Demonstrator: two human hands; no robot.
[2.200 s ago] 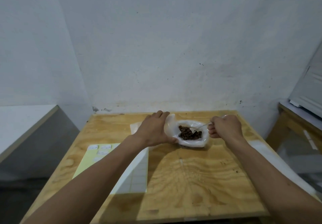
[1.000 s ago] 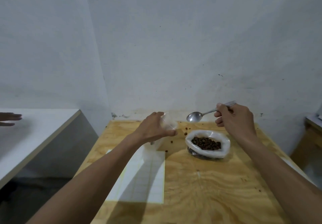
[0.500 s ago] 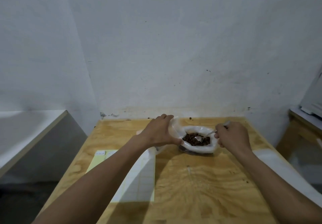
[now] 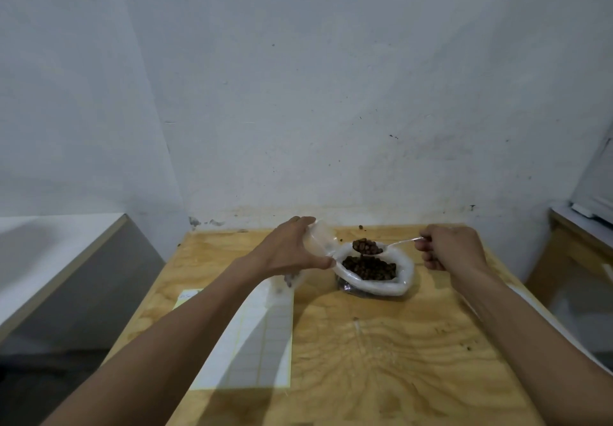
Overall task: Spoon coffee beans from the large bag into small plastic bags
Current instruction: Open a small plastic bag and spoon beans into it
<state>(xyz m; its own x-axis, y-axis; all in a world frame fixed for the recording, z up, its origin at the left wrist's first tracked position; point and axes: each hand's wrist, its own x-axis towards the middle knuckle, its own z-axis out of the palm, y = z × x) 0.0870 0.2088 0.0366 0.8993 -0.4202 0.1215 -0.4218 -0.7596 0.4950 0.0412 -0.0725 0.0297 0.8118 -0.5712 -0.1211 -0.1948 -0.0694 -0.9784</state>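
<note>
Beans, dark brown and roasted, sit heaped in the bowl of the thin metal spoon (image 4: pixel 368 248) that my right hand (image 4: pixel 452 248) lifts just above the large white rolled-down plastic bag (image 4: pixel 373 271) on the plywood worktop (image 4: pixel 381 342), so any spill should drop back in. My right fingers (image 4: pixel 428 253) curl round the handle's end. My left hand (image 4: pixel 292 251) pinches the small clear plastic bag (image 4: pixel 320 238) open just beside the spoon, its mouth turned toward the load.
</note>
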